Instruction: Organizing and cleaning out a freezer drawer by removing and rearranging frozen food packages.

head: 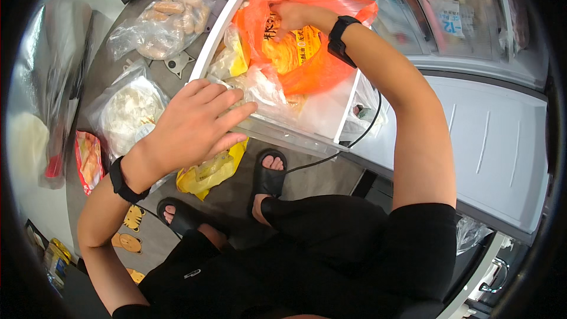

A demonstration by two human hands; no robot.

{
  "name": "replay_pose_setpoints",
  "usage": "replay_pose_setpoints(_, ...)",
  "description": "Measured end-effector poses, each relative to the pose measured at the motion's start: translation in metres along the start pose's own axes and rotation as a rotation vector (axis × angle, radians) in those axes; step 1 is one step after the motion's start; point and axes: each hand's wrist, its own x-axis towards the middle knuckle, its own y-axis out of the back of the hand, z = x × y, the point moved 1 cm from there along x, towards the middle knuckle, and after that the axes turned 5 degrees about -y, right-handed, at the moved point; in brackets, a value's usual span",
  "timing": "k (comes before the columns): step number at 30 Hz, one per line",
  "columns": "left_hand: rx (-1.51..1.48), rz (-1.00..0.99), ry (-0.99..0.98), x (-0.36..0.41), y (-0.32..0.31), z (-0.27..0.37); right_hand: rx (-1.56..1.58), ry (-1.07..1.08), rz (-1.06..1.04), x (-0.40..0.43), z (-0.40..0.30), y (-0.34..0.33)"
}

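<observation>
A white freezer drawer (212, 48) with a clear plastic front lies pulled out before me. My left hand (206, 117), palm down with fingers apart, is over its near left corner; I cannot tell whether it touches the rim. Inside the drawer sits an orange plastic bag (310, 80), its mouth spread. My right hand (292, 17) reaches into that bag, against a yellow printed food package (285, 55). Some of its fingertips are hidden, so a grip cannot be told. Beside the bag are a yellow-and-clear food packet (234, 55) and crumpled clear plastic (266, 88).
On the floor left lie a bag of sausage-like pieces (177, 15), a bag of whitish food (128, 110), a red food packet (88, 159) and a yellow packet (212, 173). Freezer drawers (460, 17) and a white ribbed shelf (478, 141) stand right. A black cable (370, 126) hangs from my right wrist.
</observation>
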Motion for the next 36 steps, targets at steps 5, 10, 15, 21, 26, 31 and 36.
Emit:
replay_pose_setpoints(5, 0.01, 0.02, -0.011, 0.002, -0.001, 0.001, -0.023, 0.04, -0.007, 0.013, 0.007, -0.007)
replay_pose_setpoints(10, 0.02, 0.045, -0.027, 0.002, -0.002, 0.001, 0.118, 0.017, -0.055, 0.02, 0.015, -0.002)
replay_pose_setpoints(15, 0.036, 0.113, -0.056, -0.006, -0.003, 0.001, 0.104, -0.012, -0.085, 0.002, -0.019, 0.019)
replay_pose_setpoints(21, 0.069, 0.073, -0.062, -0.006, -0.003, 0.001, 0.056, 0.03, -0.023, -0.013, -0.016, 0.031)
replay_pose_setpoints(26, 0.046, 0.075, -0.035, -0.012, -0.003, 0.001, 0.096, -0.01, -0.016, -0.064, -0.018, 0.046)
replay_pose_setpoints(31, 0.009, 0.101, -0.051, -0.004, -0.003, 0.001, -0.03, 0.278, 0.42, -0.119, 0.002, 0.014)
replay_pose_setpoints(36, -0.021, 0.065, -0.012, -0.008, -0.002, 0.003, 0.216, -0.084, 0.458, -0.198, -0.026, 0.015)
